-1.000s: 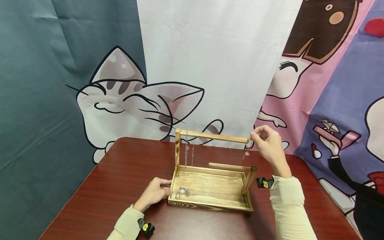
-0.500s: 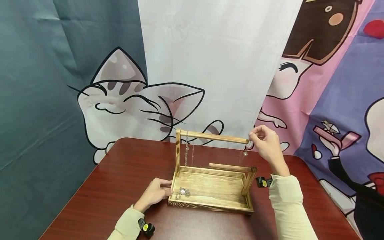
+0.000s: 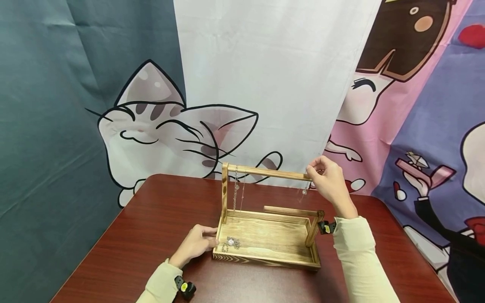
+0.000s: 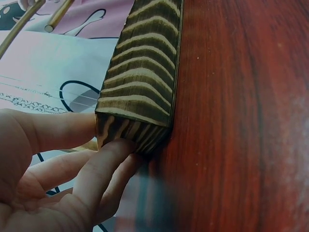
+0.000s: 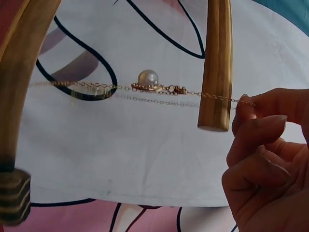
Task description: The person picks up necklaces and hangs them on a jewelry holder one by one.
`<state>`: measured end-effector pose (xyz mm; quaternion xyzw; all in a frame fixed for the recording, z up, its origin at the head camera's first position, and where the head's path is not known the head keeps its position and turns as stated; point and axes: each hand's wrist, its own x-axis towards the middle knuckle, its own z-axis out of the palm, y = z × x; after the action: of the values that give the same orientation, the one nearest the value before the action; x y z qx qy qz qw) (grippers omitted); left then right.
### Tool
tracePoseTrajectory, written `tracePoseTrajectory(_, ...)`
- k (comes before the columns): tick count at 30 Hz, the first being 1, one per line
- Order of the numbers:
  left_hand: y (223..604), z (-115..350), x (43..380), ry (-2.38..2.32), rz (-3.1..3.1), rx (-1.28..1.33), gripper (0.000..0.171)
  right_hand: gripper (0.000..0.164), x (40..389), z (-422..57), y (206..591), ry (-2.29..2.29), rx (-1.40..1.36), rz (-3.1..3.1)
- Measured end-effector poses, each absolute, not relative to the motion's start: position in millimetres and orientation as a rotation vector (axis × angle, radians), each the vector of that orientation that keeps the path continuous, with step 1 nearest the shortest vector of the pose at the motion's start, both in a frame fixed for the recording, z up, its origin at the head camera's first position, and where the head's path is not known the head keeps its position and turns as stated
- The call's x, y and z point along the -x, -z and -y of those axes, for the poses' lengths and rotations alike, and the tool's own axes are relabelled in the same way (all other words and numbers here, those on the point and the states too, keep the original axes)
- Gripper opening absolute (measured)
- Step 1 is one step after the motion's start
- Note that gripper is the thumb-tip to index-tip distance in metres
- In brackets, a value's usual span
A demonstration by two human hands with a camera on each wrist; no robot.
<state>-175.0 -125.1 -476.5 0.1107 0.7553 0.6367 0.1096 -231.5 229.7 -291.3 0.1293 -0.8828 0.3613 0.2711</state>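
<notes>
1. At the wooden stand's (image 3: 265, 240) near left corner, the left hand (image 3: 195, 244) is gripping the tray's edge, thumb and fingers curled against the wood.
2. Inside the tray, just beside that corner, a small chain (image 3: 232, 242) is lying.
3. At the free end of the stand's top bar (image 3: 270, 172), the right hand (image 3: 329, 182) is pinching a thin pearl necklace (image 5: 148, 79), which is hanging just beside the bar's tip.

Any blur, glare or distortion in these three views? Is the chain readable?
Head view: evenly lit and sharp, but the chain is barely a thread. Left wrist view: fingers soft, a smeared patch beneath them, faint sheen on the table, tray grain crisp. Right wrist view: chain and pearl sharp, near post blurred, bar looks tilted.
</notes>
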Motion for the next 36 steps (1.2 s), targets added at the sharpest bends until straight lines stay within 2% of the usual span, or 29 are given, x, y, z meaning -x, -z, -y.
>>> tracePoseTrajectory(36,468,124,172,-1.852,-2.227,-0.326,0.044,0.003,231,-143,288,-1.052,-0.568,2.412)
